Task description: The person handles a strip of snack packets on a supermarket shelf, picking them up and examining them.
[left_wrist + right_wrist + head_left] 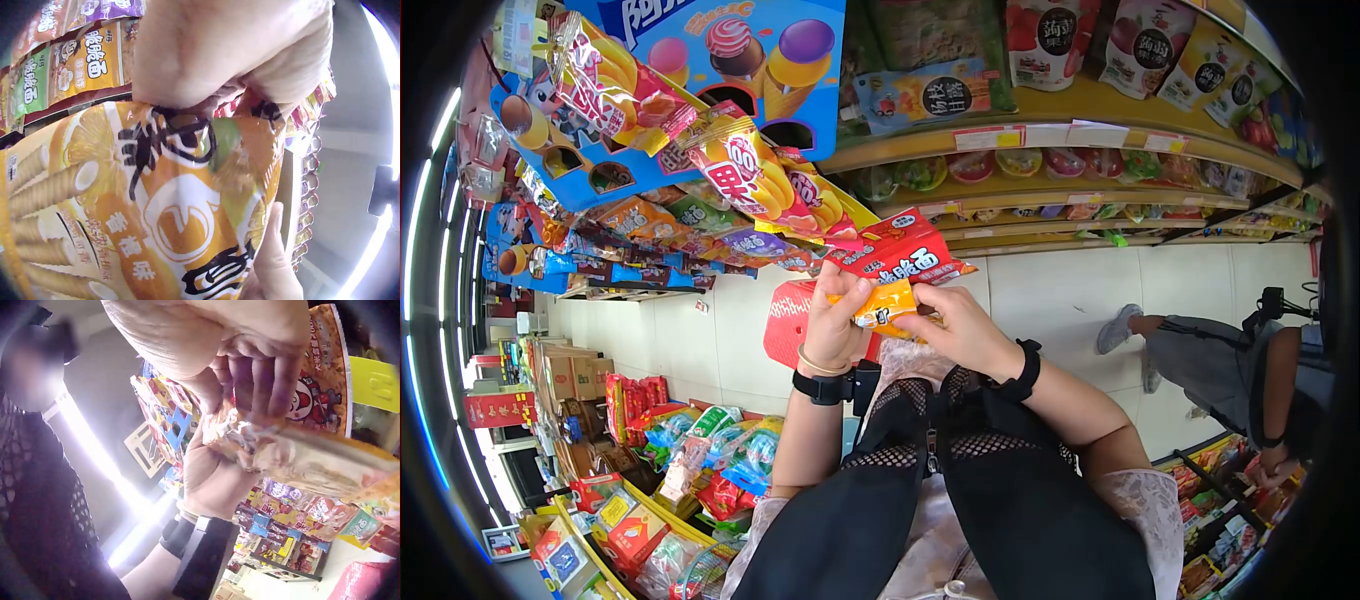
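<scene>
An orange snack packet [886,303], printed with rolled wafers and orange slices, is held in front of the body between both hands. My left hand [836,322] grips one end of the packet [181,206]. My right hand [968,328] pinches it from the other side, its curled fingers [262,381] close to the crinkled wrapper [294,462]. Across from it in the right wrist view, the left hand [215,478] supports the crumpled end. Just beyond the hands in the head view is a red noodle-snack bag [900,250].
A blue display box [800,120] and hanging snack bags [745,175] stand ahead on the left. Shelves [1080,110] of pouches run along the right. Below is a red stool [788,325]. Another person [1235,370] stands at the right, beside a goods rack [1210,520].
</scene>
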`<state>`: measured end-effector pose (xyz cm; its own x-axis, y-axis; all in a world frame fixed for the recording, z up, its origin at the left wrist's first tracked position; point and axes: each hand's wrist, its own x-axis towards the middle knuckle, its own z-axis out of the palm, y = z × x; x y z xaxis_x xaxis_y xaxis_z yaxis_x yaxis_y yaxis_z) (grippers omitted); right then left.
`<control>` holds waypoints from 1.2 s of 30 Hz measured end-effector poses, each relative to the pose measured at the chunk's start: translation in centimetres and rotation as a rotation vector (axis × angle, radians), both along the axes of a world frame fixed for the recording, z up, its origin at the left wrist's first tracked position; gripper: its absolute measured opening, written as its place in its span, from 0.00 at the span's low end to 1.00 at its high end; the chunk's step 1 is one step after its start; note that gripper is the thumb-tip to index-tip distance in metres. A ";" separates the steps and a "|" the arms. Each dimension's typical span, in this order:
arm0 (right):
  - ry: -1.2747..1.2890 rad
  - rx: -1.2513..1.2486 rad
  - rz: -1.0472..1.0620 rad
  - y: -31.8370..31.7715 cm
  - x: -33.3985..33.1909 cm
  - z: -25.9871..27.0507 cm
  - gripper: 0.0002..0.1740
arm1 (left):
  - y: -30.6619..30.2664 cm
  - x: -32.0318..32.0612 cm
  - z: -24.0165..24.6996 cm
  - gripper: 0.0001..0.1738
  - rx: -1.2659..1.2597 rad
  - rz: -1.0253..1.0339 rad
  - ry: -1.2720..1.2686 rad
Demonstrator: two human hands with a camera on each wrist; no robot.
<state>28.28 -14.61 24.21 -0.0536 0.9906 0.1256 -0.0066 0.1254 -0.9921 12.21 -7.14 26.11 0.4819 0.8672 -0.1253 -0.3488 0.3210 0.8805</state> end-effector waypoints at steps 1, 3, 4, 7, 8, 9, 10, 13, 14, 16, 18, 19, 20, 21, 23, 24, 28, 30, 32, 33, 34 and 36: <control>0.010 -0.115 0.037 0.0 0.1 -0.4 0.12 | 0.0 -0.1 -0.1 0.14 -0.001 0.002 -0.002; -0.047 -0.096 0.049 -0.2 1.4 0.3 0.11 | -0.1 -0.4 -0.5 0.13 -0.015 0.036 -0.139; -0.099 -0.075 0.061 -0.4 2.0 0.4 0.10 | 0.1 -0.6 -0.5 0.13 -0.019 0.038 -0.144; -0.026 0.061 -0.061 -1.2 4.0 -0.6 0.08 | 1.1 -1.7 -0.5 0.05 0.082 -0.036 0.039; -0.001 0.009 -0.088 -1.4 4.8 -1.2 0.07 | 1.1 -1.7 -0.6 0.07 0.094 -0.007 0.135; -0.006 0.006 -0.088 -1.5 5.6 -1.6 0.07 | 1.2 -1.7 -0.4 0.07 0.090 -0.008 0.130; 0.041 -0.042 -0.118 -1.6 6.5 -1.9 0.07 | 1.2 -1.6 0.1 0.10 0.136 0.012 0.275; 0.089 -0.055 -0.188 -1.4 7.9 -2.3 0.07 | 1.7 -2.1 -0.3 0.15 0.191 0.054 0.442; 0.122 -0.068 -0.202 -1.3 8.2 -2.2 0.07 | 2.0 -2.5 -0.2 0.14 0.223 0.041 0.534; 0.168 -0.083 -0.207 -1.3 8.5 -2.0 0.07 | 1.9 -2.3 0.2 0.13 0.248 0.049 0.509; 0.170 -0.050 -0.212 -0.8 8.2 -2.5 0.07 | 2.2 -2.4 -0.5 0.13 0.231 0.030 0.413; 0.176 -0.016 -0.216 -0.7 8.0 -2.6 0.07 | 2.3 -2.5 -0.9 0.14 0.214 0.013 0.322; 0.177 -0.015 -0.215 -0.6 7.8 -2.6 0.07 | 2.2 -2.5 -1.1 0.14 0.214 0.013 0.323; 0.183 -0.066 -0.200 -0.7 7.5 -2.5 0.07 | 1.9 -2.4 -1.4 0.14 0.098 0.059 0.197; 0.194 -0.117 -0.178 -0.7 6.9 -2.4 0.07 | 1.6 -2.5 -2.2 0.15 -0.017 0.112 0.076; 0.177 -0.176 -0.130 -0.9 6.6 -2.3 0.07 | 1.4 -2.7 -2.8 0.15 -0.091 0.108 0.004; -0.076 -0.114 -0.115 -0.7 4.6 -1.8 0.08 | 1.1 -2.4 -3.3 0.12 -0.160 0.096 -0.068; -0.187 -0.101 -0.168 -0.8 3.5 -0.8 0.09 | 1.0 -2.0 -3.4 0.08 -0.121 0.023 -0.092; -0.173 -0.037 -0.168 -1.0 2.7 -0.7 0.08 | 0.7 -1.7 -3.1 0.08 -0.116 0.033 -0.084; -0.163 0.025 -0.168 -1.1 2.5 -0.7 0.07 | 0.6 -1.7 -3.0 0.08 -0.113 0.044 -0.079; -0.161 0.024 -0.161 -1.3 2.3 -0.5 0.07 | 0.7 -1.9 -3.2 0.08 -0.113 0.042 -0.077; -0.167 0.023 -0.142 -1.7 2.1 0.2 0.07 | 0.9 -2.3 -3.6 0.08 -0.080 0.098 -0.001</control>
